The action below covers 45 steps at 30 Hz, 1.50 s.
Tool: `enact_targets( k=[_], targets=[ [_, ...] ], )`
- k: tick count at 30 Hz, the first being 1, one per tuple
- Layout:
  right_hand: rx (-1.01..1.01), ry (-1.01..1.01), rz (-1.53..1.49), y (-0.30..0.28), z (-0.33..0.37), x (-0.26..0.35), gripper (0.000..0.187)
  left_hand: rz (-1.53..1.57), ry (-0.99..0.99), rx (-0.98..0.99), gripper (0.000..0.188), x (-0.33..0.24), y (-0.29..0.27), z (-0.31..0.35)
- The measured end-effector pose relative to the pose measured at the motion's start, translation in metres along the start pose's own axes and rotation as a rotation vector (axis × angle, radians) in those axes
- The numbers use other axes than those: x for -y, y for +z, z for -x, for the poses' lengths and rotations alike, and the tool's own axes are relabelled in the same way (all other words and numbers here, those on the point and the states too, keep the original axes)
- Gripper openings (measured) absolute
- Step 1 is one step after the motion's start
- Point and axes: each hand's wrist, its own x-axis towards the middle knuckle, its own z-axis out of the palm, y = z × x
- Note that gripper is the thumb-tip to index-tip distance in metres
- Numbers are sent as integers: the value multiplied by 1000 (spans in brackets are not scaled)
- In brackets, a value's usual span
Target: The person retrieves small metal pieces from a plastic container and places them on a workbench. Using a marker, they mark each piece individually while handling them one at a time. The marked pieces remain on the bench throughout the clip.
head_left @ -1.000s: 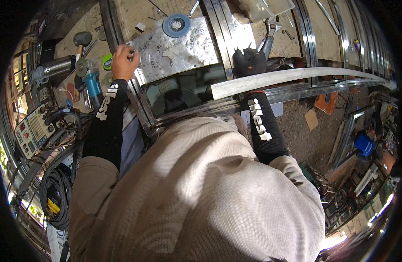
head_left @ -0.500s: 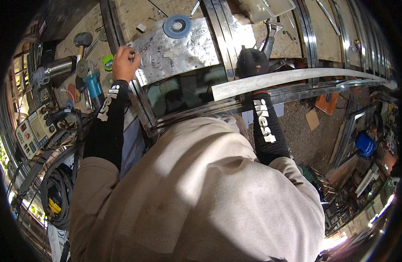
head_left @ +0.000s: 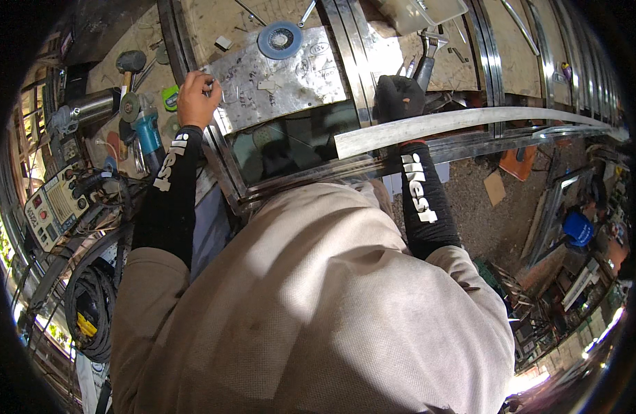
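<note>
My bare left hand rests at the left edge of a marked sheet-metal plate, beside a steel frame bar. Its fingers are closed around a small dark object that I cannot make out. In a dark glove, my right hand is curled over a shiny steel frame bar, close to an adjustable wrench. What lies under its fingers is hidden. A long, pale flat metal strip passes across my right wrist and runs off to the right. Between my hands, a dark glassy panel sits inside the frame.
A grinding disc lies on the plate. To the left are a mallet, a blue angle grinder, a green tape measure, a welding machine and coiled cable. A clear plastic tub stands at the back.
My gloved right hand has shifted very slightly away from me. My left hand stays in the same place.
</note>
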Motion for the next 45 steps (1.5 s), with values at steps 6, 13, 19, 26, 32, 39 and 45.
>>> enact_targets(
  k=[6,13,19,26,32,39,45],
  targets=[
    [13,17,-29,0,2,-1,38,-1,7,-18,19,-1,0,0],
    [35,27,-56,2,-5,-4,39,0,-14,1,19,-3,-3,0],
    [-1,87,-127,4,-10,-5,40,4,-34,10,19,-3,-3,1],
    [-132,-180,74,-5,0,-4,37,12,-51,39,22,0,-1,0],
    [-32,-296,-37,40,24,26,23,9,-56,64,22,-2,-3,0],
    [70,-541,250,128,41,63,19,-14,32,9,19,-5,-4,2],
    [-61,-589,274,159,10,65,23,39,41,52,23,-5,-4,0]
  ],
)
